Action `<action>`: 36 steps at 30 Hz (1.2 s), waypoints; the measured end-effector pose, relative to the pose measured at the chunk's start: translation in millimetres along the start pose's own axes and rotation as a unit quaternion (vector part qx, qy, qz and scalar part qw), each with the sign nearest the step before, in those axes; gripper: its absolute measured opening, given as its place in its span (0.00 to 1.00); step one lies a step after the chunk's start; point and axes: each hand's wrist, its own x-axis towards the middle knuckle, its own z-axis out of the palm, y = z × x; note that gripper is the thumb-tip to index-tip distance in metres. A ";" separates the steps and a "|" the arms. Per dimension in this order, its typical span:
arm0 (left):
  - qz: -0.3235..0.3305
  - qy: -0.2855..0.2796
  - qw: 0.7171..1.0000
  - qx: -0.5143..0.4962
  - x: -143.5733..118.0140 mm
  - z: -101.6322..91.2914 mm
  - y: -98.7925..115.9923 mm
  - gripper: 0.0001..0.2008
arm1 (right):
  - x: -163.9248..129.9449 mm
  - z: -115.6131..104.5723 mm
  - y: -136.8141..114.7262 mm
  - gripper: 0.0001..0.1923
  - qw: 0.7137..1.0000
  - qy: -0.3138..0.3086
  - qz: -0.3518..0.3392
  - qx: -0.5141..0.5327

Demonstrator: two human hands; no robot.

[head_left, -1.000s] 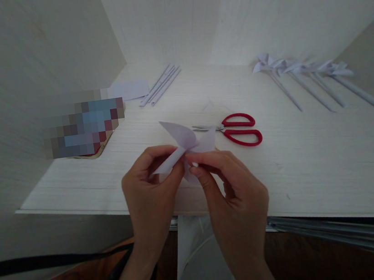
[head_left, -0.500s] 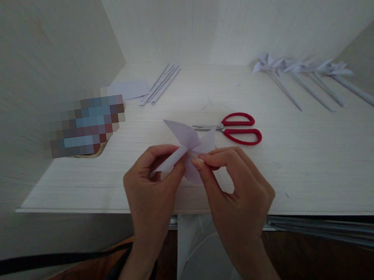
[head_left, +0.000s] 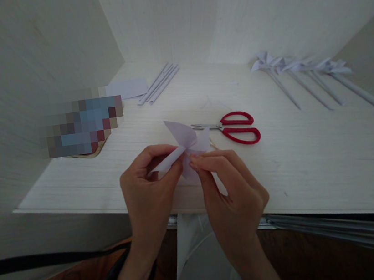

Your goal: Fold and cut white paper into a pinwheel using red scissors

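Observation:
A white paper pinwheel (head_left: 183,133) with curled blades is held above the front of the white surface. My left hand (head_left: 148,177) pinches it from the left, with one folded blade lying between thumb and fingers. My right hand (head_left: 228,178) is closed at the pinwheel's lower right, thumb and index fingertips together near its centre; whether they grip only paper or something small too is hidden. Just beyond the hands lie scissors (head_left: 239,128) with red handles, blades pointing left. A thin pale strip (head_left: 214,144) shows above my right fingers.
Several finished paper pinwheels on sticks (head_left: 302,76) lie at the back right. Rolled paper sticks (head_left: 161,83) and flat paper sheets (head_left: 128,89) are at the back left, near a pixelated object (head_left: 85,126). Walls rise behind and at both sides.
My right fingertips have shifted slightly left, closer in to the pinwheel's centre. The pale strip beside them shows more now. The left hand keeps its hold, and the view has moved slightly.

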 end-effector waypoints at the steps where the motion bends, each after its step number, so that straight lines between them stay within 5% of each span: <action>1: -0.001 0.001 1.000 0.001 -0.1 0.0 0.2 0.06 | -0.1 0.2 -0.1 0.10 1.000 0.001 0.006 -0.004; 26: 0.042 -0.024 0.999 0.003 -1.0 -0.2 1.7 0.07 | 1.0 4.7 2.2 0.18 0.995 -0.041 0.003 -0.092; 36: 0.003 -0.026 0.999 -0.022 -3.6 -1.7 -0.3 0.10 | -2.0 3.9 4.3 0.15 0.996 -0.049 0.021 -0.066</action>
